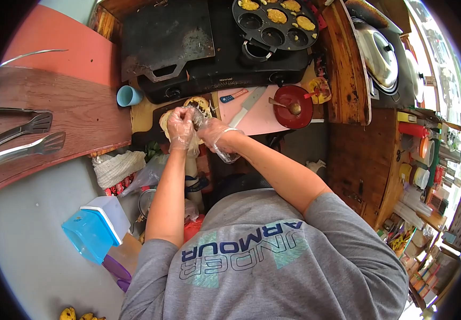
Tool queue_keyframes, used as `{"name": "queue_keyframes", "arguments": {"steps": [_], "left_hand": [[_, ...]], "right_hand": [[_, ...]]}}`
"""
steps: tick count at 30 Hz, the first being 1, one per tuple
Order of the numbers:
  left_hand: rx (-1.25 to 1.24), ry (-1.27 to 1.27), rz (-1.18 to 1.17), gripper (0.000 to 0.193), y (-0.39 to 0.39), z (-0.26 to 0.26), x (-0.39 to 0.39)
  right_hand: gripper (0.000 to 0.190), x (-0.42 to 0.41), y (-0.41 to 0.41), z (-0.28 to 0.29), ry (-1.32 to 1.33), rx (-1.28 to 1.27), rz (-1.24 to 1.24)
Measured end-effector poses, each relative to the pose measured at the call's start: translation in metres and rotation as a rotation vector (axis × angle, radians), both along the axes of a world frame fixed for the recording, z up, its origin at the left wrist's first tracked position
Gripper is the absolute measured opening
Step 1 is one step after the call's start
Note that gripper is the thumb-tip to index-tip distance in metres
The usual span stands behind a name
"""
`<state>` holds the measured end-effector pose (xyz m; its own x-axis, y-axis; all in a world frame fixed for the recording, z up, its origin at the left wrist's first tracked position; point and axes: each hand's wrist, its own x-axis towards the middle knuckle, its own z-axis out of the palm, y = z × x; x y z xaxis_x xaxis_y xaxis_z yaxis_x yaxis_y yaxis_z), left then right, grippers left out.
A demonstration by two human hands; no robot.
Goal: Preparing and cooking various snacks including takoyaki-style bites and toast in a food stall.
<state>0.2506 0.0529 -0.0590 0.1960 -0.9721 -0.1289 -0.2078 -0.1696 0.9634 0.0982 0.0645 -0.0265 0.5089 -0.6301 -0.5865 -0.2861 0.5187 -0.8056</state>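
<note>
Both of my hands wear clear plastic gloves and meet over a dark board [158, 109]. Curled fingers of my left hand [180, 125] press against the upper left side of a small metal grater [197, 115]; whatever they pinch is hidden. At the grater's lower end, my right hand [216, 134] is closed around it. Just beyond lies an opened bread piece [198, 102] with dark filling and pale shreds on it. Another pale bread piece [164, 123] shows partly behind my left hand.
A kitchen knife [248, 106], a small blue-handled tool [230, 97] and a red bowl [293, 107] with a spoon lie on a pink board [230, 116]. Beyond is a gas stove [230, 74] with a flat griddle [166, 36] and a round-hollowed pan [272, 38]. A blue cup [129, 96] stands left.
</note>
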Motion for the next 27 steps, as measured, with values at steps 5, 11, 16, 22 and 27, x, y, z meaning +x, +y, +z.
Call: {"name": "queue_keyframes", "arguments": {"steps": [5, 11, 16, 22, 27], "left_hand": [[0.024, -0.032, 0.075, 0.014, -0.003, -0.012, 0.017], [0.162, -0.1, -0.059, 0.015, 0.042, 0.048, -0.015], [0.095, -0.081, -0.008, 0.015, 0.067, 0.031, -0.013], [0.069, -0.149, -0.006, 0.013, 0.059, 0.011, -0.009], [0.053, -0.113, 0.023, 0.013, 0.064, 0.013, -0.015]], "right_hand": [[0.014, 0.007, 0.0, 0.038, 0.054, 0.326, -0.186], [0.017, -0.015, 0.029, 0.028, -0.097, 0.457, -0.245], [0.014, -0.005, 0.043, 0.02, -0.068, 0.275, -0.104], [0.013, -0.008, 0.054, -0.016, -0.122, 0.158, -0.031], [0.015, -0.004, 0.059, -0.058, -0.172, -0.406, 0.089]]}}
